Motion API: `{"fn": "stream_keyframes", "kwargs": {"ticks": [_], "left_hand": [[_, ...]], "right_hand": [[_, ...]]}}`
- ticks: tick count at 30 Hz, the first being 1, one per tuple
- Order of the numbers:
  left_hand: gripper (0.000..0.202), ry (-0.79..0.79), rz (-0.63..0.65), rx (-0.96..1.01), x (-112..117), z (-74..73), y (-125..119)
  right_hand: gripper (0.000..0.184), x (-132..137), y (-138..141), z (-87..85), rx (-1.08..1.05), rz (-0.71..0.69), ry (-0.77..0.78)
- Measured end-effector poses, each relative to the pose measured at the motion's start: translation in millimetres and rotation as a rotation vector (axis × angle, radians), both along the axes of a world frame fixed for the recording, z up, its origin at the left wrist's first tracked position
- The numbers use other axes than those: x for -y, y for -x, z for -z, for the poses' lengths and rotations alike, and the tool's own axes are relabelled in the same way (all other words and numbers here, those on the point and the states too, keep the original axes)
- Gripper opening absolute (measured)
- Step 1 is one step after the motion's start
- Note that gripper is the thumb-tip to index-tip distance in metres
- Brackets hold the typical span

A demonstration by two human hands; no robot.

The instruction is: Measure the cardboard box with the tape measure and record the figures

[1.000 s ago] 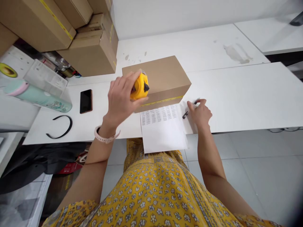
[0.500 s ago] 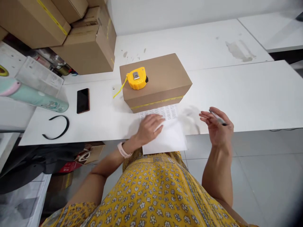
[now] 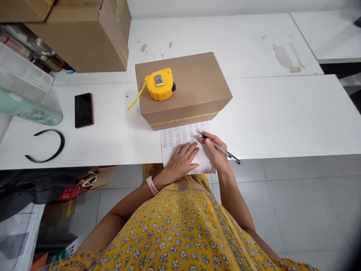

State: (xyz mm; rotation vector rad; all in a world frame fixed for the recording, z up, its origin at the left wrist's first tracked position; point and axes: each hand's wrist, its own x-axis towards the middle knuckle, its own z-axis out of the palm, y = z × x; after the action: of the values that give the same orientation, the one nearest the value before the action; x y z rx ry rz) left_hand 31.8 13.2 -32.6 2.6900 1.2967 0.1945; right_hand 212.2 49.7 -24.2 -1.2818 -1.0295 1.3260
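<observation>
A sheet of paper with columns of handwriting lies at the table's front edge, its lower part reaching past the edge. My left hand rests flat on it, fingers stretched out. In my right hand is a pen, gripped between thumb and fingers, its tip at the written columns on the right side of the sheet. Just behind the paper stands a closed cardboard box. On top of that box sits a yellow tape measure with a yellow strap hanging off the left.
On the left of the white table lie a phone, a black headband and a mint green bottle. Larger cardboard boxes are stacked at the back left. Bags and a carton are below the table.
My right hand has come left and down to the paper with the pen, now turned tip toward the sheet. My left hand has settled flat on the paper. The view has shifted slightly.
</observation>
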Motion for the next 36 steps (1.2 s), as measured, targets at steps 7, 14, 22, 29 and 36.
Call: {"fn": "stream_keyframes", "kwargs": {"ticks": [7,14,22,29,36], "left_hand": [[0.061,0.017,0.007,-0.029,0,-0.9,-1],[0.063,0.030,0.000,-0.045,0,-1.4,-1],[0.064,-0.005,0.002,-0.027,1,-1.5,-1],[0.063,-0.017,0.007,-0.035,2,-2.7,0],[0.063,-0.037,0.013,-0.006,3,1.4,1]], "right_hand": [[0.029,-6,7,8.1,0.319,0.078,-0.144],[0.031,-10,3,10.1,0.409,0.073,-0.089],[0.030,-11,10,12.1,0.398,0.153,-0.096],[0.030,-7,8,15.8,0.477,0.131,-0.194],[0.029,-7,7,18.1,0.527,0.090,-0.213]]}}
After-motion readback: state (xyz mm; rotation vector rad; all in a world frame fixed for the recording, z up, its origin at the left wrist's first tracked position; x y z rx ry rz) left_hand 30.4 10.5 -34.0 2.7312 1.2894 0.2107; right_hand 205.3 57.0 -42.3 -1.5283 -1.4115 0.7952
